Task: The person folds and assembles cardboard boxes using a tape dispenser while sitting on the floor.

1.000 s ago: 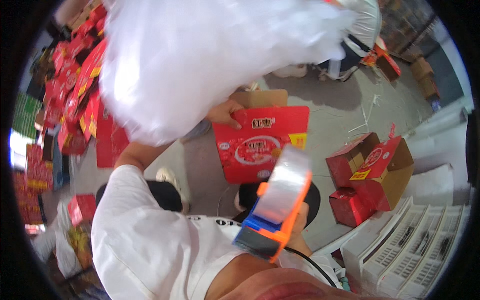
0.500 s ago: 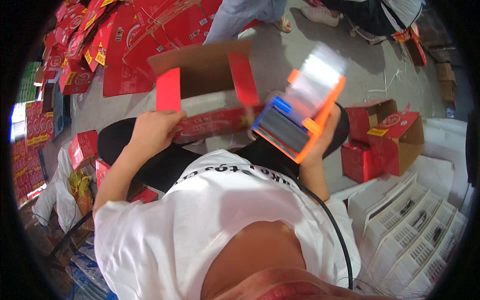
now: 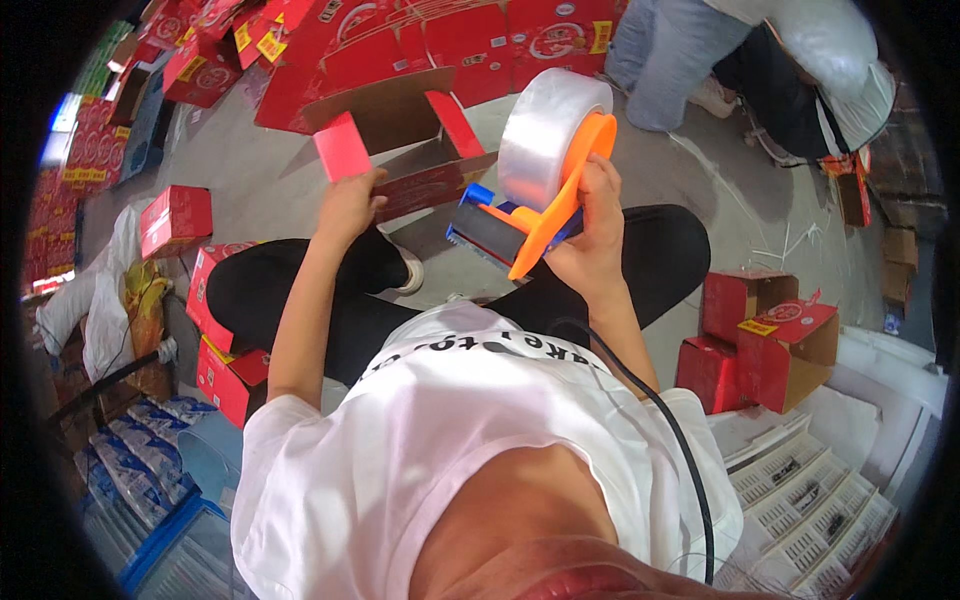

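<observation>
In front of me on the floor stands an open red carton (image 3: 433,187), brown inside, its flaps sticking up. My left hand (image 3: 350,203) is closed on the carton's near left flap. My right hand (image 3: 590,240) grips an orange and blue tape dispenser (image 3: 545,228) by its side. It carries a wide roll of clear tape (image 3: 535,135). The dispenser's toothed blue end hangs close to the carton's near right corner, and from here I cannot tell whether they touch. My right palm is hidden behind the dispenser.
Flattened red cartons (image 3: 470,50) lie beyond the open one. Small red boxes (image 3: 175,220) sit at my left, and opened red cartons (image 3: 790,345) at my right, beside white slatted crates (image 3: 815,510). A person in jeans (image 3: 665,60) stands at the far right.
My right hand has brought the tape dispenser left and turned it, so the roll now shows from its side. The left hand still holds the flap. The view has shifted.
</observation>
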The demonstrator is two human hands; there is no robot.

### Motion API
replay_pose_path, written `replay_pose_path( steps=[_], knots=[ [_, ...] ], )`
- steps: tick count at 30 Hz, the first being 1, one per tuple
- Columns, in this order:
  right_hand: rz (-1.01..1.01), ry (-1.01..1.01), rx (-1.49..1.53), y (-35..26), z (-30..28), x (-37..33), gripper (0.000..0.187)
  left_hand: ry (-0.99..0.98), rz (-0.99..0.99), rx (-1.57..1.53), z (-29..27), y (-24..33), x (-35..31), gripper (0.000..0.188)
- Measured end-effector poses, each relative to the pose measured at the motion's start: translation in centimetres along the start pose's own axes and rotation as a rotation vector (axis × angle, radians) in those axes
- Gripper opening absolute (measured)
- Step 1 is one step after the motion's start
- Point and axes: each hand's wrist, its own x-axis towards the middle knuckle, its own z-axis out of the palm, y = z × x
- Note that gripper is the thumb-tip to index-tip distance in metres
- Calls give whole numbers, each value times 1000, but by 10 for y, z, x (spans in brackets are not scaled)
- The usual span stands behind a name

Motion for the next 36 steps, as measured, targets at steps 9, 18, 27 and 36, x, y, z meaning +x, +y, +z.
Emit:
replay_pose_path(
  steps=[9,18,27,36],
  knots=[
    [-175,-159,-117,-2,18,-3,50,183,-270,-974,-117,87,17,19],
    [-199,-265,-82,0,32,-7,48,177,343,-886,-127,109,11,37],
    [-115,-310,30,-1,35,-9,46,345,346,-677,-127,118,0,24],
    [-57,-372,78,6,33,-23,50,323,353,-671,-114,120,0,19]
  ],
)
